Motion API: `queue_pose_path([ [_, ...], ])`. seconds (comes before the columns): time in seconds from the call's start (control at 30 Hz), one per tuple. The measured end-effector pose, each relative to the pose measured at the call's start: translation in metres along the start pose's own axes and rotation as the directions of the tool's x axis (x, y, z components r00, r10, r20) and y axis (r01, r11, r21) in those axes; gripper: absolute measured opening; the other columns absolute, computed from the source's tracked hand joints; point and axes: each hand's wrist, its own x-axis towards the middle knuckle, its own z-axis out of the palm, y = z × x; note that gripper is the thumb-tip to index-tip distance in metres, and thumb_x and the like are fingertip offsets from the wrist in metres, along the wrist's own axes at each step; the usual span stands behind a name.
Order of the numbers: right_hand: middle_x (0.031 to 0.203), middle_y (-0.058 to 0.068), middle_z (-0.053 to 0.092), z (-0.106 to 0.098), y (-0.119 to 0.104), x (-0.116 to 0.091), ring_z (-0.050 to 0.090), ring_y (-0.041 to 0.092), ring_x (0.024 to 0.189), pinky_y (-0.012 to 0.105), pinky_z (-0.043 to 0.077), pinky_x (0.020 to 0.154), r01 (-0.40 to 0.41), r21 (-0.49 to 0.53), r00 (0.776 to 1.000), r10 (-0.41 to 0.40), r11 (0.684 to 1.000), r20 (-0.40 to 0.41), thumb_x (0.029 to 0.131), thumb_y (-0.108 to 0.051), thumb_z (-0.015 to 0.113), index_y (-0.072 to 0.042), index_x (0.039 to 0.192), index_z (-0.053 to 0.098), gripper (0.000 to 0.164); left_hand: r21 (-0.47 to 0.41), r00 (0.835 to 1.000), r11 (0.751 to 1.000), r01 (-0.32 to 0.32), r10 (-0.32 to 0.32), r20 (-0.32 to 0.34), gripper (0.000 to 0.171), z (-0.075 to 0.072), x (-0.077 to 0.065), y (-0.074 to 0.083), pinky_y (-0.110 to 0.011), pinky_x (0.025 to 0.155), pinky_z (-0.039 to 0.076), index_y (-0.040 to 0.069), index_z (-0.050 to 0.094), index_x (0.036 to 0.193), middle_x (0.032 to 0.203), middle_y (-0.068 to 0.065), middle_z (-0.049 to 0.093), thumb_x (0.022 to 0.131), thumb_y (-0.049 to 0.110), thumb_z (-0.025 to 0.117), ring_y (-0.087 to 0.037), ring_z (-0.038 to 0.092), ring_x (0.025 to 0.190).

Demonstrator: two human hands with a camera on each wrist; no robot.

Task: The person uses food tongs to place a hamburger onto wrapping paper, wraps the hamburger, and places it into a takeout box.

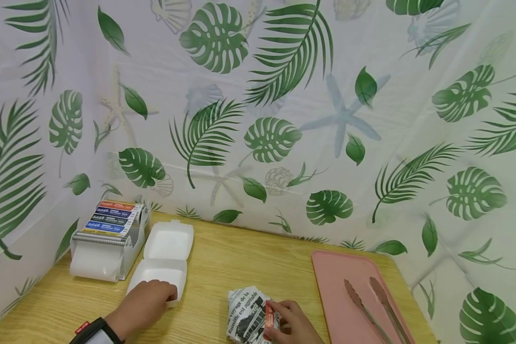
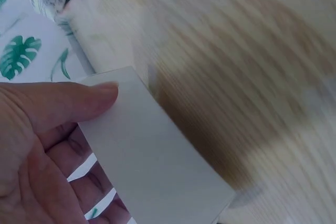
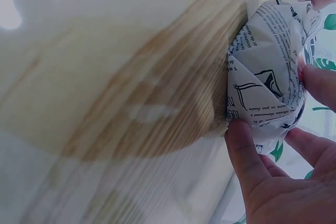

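Observation:
My left hand (image 1: 146, 306) grips the near edge of a white clamshell takeout box (image 1: 169, 241), which lies unfolded on the table. In the left wrist view the thumb rests on the box's white wall (image 2: 152, 150) and the fingers curl behind it. A package wrapped in newspaper-print paper (image 1: 246, 313) sits to the right of the box. My right hand (image 1: 294, 325) holds the package by its right side, fingertips at a red label (image 1: 269, 314) on it. In the right wrist view thumb and fingers spread around the folded paper (image 3: 268, 61). What the paper wraps is hidden.
A label dispenser (image 1: 107, 239) with several coloured label strips stands at the back left, beside the box. On the right, metal tongs (image 1: 376, 306) lie on a pink tray (image 1: 331, 272). Behind the wooden table (image 1: 241, 248) hangs a leaf-print curtain (image 1: 275, 138).

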Motion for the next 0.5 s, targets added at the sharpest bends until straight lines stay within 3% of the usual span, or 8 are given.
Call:
queue_pose_path([
  [0.13,0.134,0.030,0.038,-0.003,0.006,0.000,0.053,0.017,0.096,0.036,0.053,0.082,0.000,-0.012,1.000,0.000,1.000,0.019,0.103,-0.033,0.061,0.003,0.152,0.040,0.064,-0.042,0.996,0.997,-0.072,0.073,0.044,0.019,0.006,-0.005,0.016,-0.030,0.062,0.046,0.018,0.071,0.081,0.075,0.011,0.063,0.085,0.000,0.072,-0.004,0.049,0.065],
  [0.3,0.134,0.030,0.039,-0.003,0.002,-0.002,0.053,0.018,0.094,0.037,0.054,0.083,-0.018,-0.007,1.000,0.018,1.000,0.001,0.102,-0.034,0.062,0.004,0.151,0.041,0.065,-0.078,0.980,0.988,-0.136,0.146,0.135,0.015,0.014,-0.011,0.036,-0.027,0.062,0.046,0.016,0.071,0.080,0.073,0.012,0.061,0.083,0.002,0.076,-0.002,0.048,0.065],
  [0.5,0.134,0.031,0.040,-0.007,0.003,-0.007,0.055,0.021,0.096,0.042,0.054,0.083,-0.013,0.001,1.000,0.013,1.000,-0.015,0.103,-0.027,0.062,0.005,0.151,0.042,0.061,-0.128,0.951,0.975,-0.183,0.208,0.229,0.014,0.026,-0.016,0.060,-0.023,0.059,0.044,0.017,0.069,0.075,0.066,0.014,0.055,0.082,0.024,0.079,0.000,0.046,0.062],
])
